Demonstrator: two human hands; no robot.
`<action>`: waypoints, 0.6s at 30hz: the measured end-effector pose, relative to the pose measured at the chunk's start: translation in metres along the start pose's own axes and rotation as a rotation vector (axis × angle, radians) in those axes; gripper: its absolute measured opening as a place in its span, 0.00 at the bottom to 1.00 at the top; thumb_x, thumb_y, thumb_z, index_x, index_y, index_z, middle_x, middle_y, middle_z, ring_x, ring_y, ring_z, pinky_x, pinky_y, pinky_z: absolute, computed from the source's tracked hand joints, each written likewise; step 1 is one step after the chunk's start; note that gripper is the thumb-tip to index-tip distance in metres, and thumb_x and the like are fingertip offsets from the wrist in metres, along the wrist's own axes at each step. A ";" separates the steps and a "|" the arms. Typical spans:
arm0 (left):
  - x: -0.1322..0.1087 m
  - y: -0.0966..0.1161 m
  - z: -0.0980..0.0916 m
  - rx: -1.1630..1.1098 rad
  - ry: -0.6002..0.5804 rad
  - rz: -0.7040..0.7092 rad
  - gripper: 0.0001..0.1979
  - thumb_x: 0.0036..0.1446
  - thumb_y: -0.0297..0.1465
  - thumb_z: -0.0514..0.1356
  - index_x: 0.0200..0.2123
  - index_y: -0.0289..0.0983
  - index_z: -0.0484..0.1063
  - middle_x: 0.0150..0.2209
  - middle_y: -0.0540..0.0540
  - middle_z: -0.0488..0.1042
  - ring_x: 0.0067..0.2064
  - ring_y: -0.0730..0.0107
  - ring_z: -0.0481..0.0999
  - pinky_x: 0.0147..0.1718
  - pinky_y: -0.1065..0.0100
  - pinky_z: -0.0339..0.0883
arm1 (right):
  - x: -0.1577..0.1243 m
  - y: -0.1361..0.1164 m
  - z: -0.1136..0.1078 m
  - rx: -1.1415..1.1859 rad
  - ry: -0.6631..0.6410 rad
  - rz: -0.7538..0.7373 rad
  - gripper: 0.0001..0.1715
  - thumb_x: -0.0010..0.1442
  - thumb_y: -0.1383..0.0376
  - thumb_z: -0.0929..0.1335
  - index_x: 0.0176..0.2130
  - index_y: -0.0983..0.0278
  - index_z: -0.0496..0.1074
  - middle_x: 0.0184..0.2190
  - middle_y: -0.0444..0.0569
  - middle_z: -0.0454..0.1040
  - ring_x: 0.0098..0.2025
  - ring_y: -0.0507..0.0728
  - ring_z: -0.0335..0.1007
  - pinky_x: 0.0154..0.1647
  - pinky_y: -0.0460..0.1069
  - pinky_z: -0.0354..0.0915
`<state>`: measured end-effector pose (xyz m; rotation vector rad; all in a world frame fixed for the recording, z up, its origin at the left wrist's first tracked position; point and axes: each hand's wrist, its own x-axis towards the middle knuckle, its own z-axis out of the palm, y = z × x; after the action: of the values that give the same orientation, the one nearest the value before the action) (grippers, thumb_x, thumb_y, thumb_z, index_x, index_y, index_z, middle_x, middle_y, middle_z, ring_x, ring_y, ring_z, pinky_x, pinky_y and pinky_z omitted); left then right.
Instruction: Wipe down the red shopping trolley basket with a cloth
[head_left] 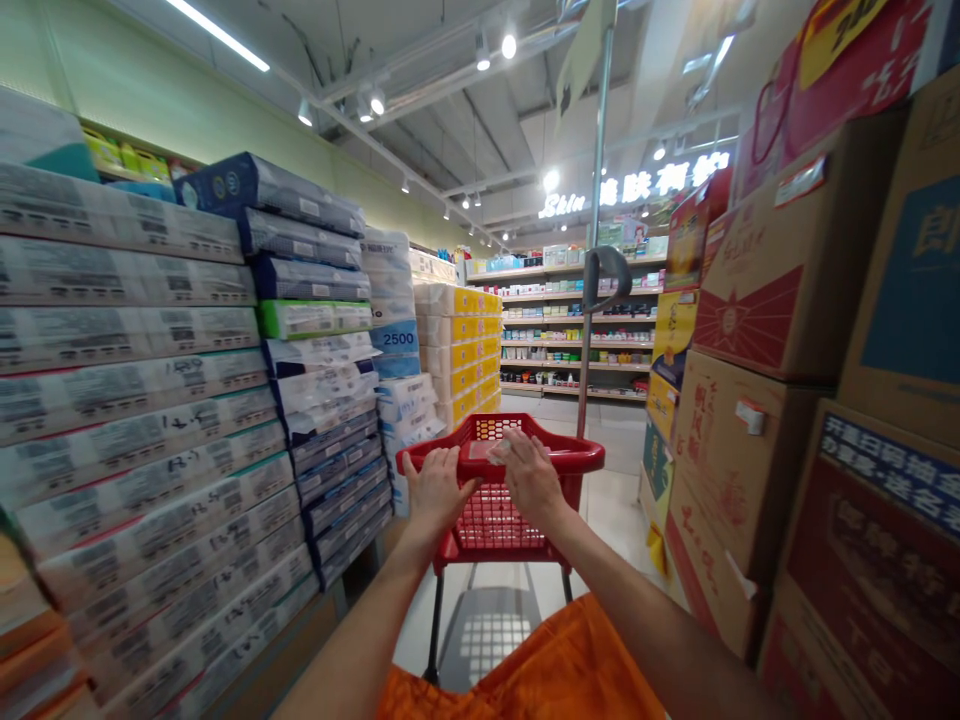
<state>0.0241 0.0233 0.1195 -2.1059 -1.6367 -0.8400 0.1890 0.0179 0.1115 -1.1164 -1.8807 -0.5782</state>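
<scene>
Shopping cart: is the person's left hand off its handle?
No, the left hand rests on the red handle, with its fingers laid over the top.

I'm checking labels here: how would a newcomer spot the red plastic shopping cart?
Look between the white plastic-wrapped packs stacked on the left and the brown cardboard boxes on the right. There, the left hand and right hand rest on the red plastic shopping cart. Unlike those stacks, it has a lattice basket and dark legs.

stacked wrapped packs (142, 400), cardboard boxes (739, 450), stocked shelves (544, 330)
</scene>
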 end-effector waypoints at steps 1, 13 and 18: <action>-0.002 0.002 -0.001 -0.007 0.009 0.002 0.25 0.52 0.43 0.52 0.51 0.37 0.62 0.50 0.40 0.68 0.53 0.56 0.63 0.55 0.40 0.32 | -0.004 0.006 -0.003 -0.026 0.017 0.045 0.22 0.53 0.75 0.59 0.45 0.60 0.68 0.52 0.50 0.64 0.55 0.58 0.55 0.56 0.57 0.49; -0.009 -0.007 -0.014 -0.002 0.000 0.051 0.16 0.54 0.39 0.52 0.43 0.38 0.67 0.46 0.43 0.71 0.51 0.57 0.64 0.55 0.41 0.36 | -0.011 0.092 -0.010 -0.038 0.135 0.362 0.19 0.51 0.73 0.57 0.38 0.65 0.71 0.44 0.55 0.70 0.49 0.60 0.62 0.52 0.59 0.52; -0.007 0.011 -0.015 0.022 0.007 0.052 0.13 0.55 0.37 0.51 0.40 0.37 0.67 0.41 0.44 0.73 0.48 0.60 0.66 0.55 0.42 0.37 | 0.011 0.036 0.000 0.135 0.074 0.112 0.18 0.53 0.73 0.57 0.38 0.64 0.71 0.48 0.53 0.67 0.50 0.57 0.62 0.49 0.53 0.57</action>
<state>0.0302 0.0055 0.1276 -2.1180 -1.5739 -0.8084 0.2178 0.0411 0.1190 -1.0889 -1.7545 -0.4182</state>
